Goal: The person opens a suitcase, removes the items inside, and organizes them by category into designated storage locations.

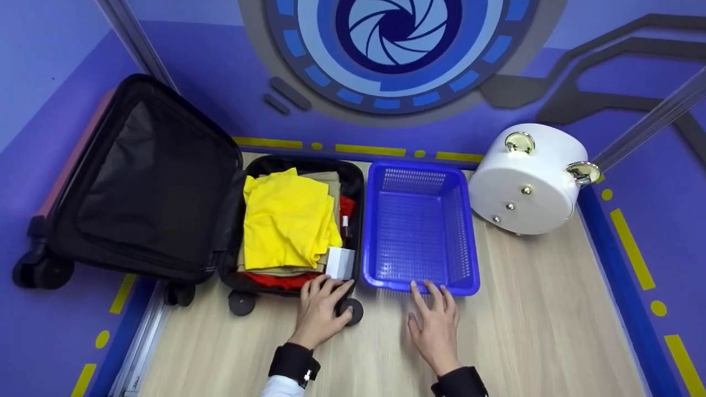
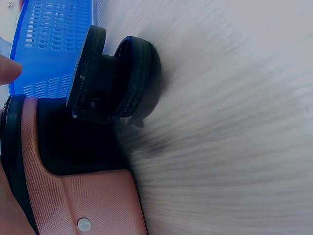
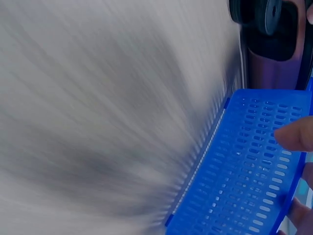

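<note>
An open suitcase [image 1: 357,220] lies at left in the head view, pink outside in the left wrist view. Folded yellow cloth [image 1: 289,218] tops beige cloth inside it, with red cloth [image 1: 281,280] showing at the front. By its front right corner sits a small white box [image 1: 341,263]. My left hand [image 1: 321,313] rests its extended fingers over the suitcase's front edge, just below that box. Beside the suitcase stands a blue perforated basket [image 1: 408,237] with nothing in it. The fingertips of my right hand [image 1: 437,330] touch its front rim, the fingers nearly straight.
The suitcase's black lid [image 1: 154,187] leans up at the left. A white drum-shaped object [image 1: 521,182] with gold domes and knobs stands at the back right. Blue-purple walls [image 1: 220,105] enclose the wood-look table [image 1: 529,320]. Black wheels [image 1: 241,303] jut from the suitcase's front.
</note>
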### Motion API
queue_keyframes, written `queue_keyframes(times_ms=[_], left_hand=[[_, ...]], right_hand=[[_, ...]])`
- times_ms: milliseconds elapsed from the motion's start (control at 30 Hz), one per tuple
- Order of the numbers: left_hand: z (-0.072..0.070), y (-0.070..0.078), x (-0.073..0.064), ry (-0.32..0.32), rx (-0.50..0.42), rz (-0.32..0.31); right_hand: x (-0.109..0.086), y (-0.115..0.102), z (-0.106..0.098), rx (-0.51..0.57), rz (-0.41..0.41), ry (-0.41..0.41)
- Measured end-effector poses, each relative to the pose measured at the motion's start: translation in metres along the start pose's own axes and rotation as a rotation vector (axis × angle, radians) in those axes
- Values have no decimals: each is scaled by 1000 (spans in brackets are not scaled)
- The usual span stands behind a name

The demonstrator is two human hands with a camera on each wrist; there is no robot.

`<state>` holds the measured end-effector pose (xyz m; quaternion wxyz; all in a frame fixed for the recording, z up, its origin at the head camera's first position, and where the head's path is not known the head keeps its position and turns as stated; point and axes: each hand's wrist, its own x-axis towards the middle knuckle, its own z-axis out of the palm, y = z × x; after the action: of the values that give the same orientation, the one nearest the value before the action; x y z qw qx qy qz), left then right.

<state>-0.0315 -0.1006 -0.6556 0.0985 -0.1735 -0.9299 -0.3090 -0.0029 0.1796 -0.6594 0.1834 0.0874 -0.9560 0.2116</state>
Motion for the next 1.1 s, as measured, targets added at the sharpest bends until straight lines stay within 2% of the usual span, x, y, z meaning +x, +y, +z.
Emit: queue_keyframes(times_ms=[167, 367, 500, 633, 767, 933, 1033, 1100], left_hand=[[0, -1, 1, 3, -7, 2], [2, 0, 1, -7, 5, -6], [0, 1, 1, -16, 11, -13], [-7, 2, 1, -35, 5, -12], [-24, 1, 6, -25, -46, -21], [-57, -13, 26, 90, -74, -35], [-80, -29, 44, 147, -78, -88], [-96, -41, 57, 163, -97, -161]], right_hand=[[-13, -3, 1, 5, -16, 19], [-22, -4, -1, 10, 25, 11], [-22, -7, -2, 20, 37, 3], [-13, -10, -7, 62, 40, 33], [11, -15, -15, 122, 15, 97], [64, -22, -22, 196, -56, 176], [100, -30, -23, 248, -98, 183], [123, -37, -21, 286, -114, 165]])
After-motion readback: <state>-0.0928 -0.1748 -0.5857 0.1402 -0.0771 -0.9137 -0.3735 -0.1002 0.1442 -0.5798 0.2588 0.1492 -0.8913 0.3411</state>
